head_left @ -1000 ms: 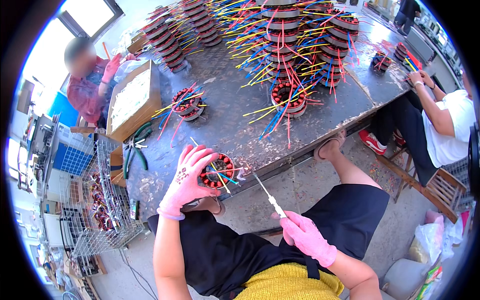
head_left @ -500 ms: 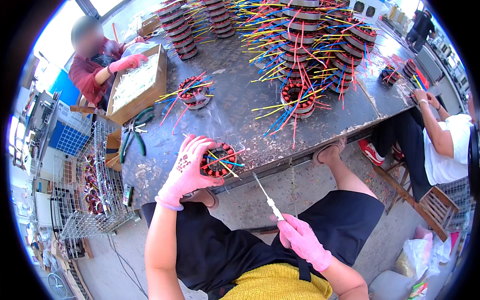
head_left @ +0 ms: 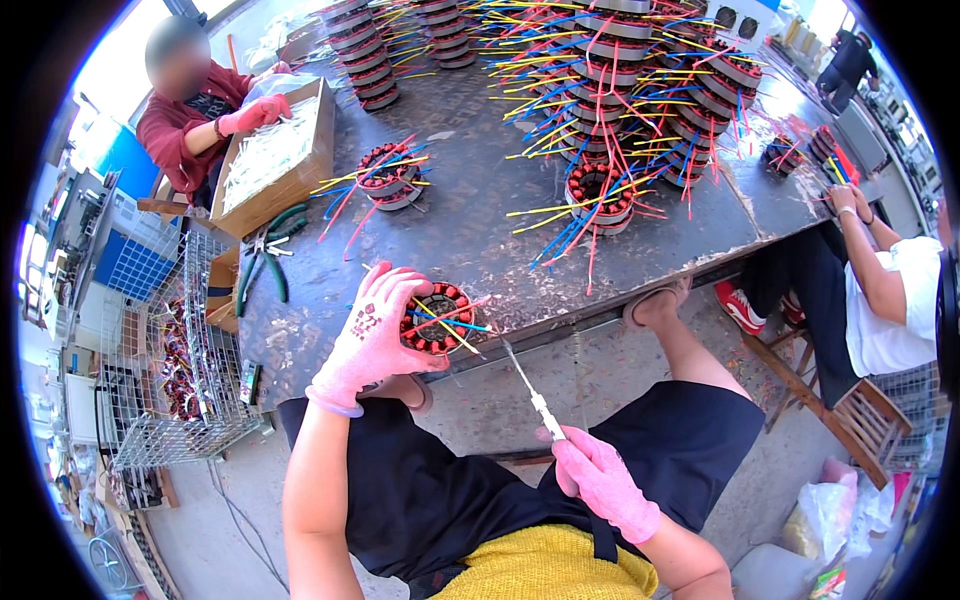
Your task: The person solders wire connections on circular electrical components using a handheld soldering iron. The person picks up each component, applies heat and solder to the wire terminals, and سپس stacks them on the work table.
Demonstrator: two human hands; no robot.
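the left hand (head_left: pixel 372 328) hides the left side of the ring-shaped coil (head_left: pixel 437 318) by the near edge of the table (head_left: pixel 480 250) — not all its fingers show. the right hand (head_left: pixel 605 482) covers the grip end of the slim tool (head_left: pixel 541 405) — whether its tip meets the blue wire (head_left: pixel 470 326) is too small to tell. toward the far edge, several coil stacks (head_left: pixel 602 88) run out of the picture's top. beside the left edge, the face of a co-worker (head_left: pixel 178 135) is blurred; by the right corner, the head of another person (head_left: pixel 905 300) is cut by the dark rim.
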